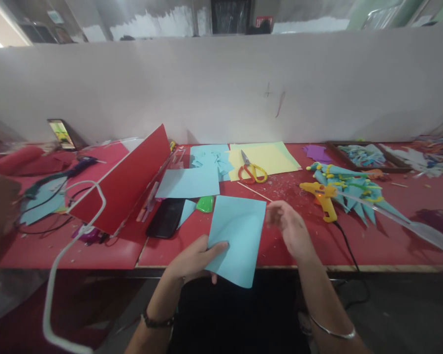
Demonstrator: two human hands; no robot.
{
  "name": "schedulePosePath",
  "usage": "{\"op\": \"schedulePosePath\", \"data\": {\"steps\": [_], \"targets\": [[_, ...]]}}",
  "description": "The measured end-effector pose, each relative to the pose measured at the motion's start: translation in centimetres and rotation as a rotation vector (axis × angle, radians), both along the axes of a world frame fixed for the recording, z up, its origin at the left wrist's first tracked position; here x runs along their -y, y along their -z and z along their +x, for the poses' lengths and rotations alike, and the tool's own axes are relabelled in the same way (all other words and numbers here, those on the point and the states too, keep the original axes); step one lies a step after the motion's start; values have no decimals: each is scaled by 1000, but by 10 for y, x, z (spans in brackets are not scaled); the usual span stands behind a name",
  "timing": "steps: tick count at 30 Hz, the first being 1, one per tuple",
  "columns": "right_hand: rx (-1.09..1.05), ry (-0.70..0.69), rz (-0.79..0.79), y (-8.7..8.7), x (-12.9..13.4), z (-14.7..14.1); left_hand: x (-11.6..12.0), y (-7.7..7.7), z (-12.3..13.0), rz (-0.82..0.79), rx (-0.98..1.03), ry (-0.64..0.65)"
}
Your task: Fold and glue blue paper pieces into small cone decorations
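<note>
Left hand (pixel 195 258) pinches the blue sheet (pixel 236 238) at its lower left edge, half off the table (pixel 162 253); right hand (pixel 290 228) hangs loosely open beside its top corner. One-sided grip (paper overhanging) could let it sag or crease, and farther back the glue gun (pixel 323 196) cord could snag that wrist.

paper: light-blue sheet (pixel 236 236), flat, slightly tilted
place: over the red counter's (pixel 310 250) near edge, lower corner overhanging

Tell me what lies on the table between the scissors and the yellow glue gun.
In the head view, only a thin wooden stick and small scattered scraps lie on the red table between the scissors and the glue gun.
</note>
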State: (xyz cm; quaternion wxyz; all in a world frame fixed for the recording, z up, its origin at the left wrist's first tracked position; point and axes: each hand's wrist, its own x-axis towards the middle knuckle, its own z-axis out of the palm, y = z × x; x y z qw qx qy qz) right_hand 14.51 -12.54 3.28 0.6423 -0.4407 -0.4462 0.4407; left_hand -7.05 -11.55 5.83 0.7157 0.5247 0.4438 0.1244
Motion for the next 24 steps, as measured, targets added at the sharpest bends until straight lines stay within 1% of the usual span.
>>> {"op": "schedulePosePath", "data": {"steps": [2, 3, 7, 12, 16, 19, 22, 24], "targets": [[66, -106, -33, 2, 2, -8, 0, 1, 3, -6, -6, -1], [116, -126, -63, 3, 3, -12, 0, 2, 4, -10, -8, 0], [322, -91, -163, 4, 2, -20, 0, 6, 6, -23, -8, -40], [404, -75, -169, 8, -2, -19, 0, 12, 5, 14, -4, -58], [386, -127, -183, 9, -2, -17, -3, 8, 5, 159, -49, -81], [383, -213, -176, 8, -1, -17, -11, 5, 5, 313, -83, -71], [367, -292, -160, 6, -2, -18, -17, 3, 9, 452, -56, -96], [341, -293, -157, 6, -2, -19, -19, 1, 12, 503, -29, -121]]}}
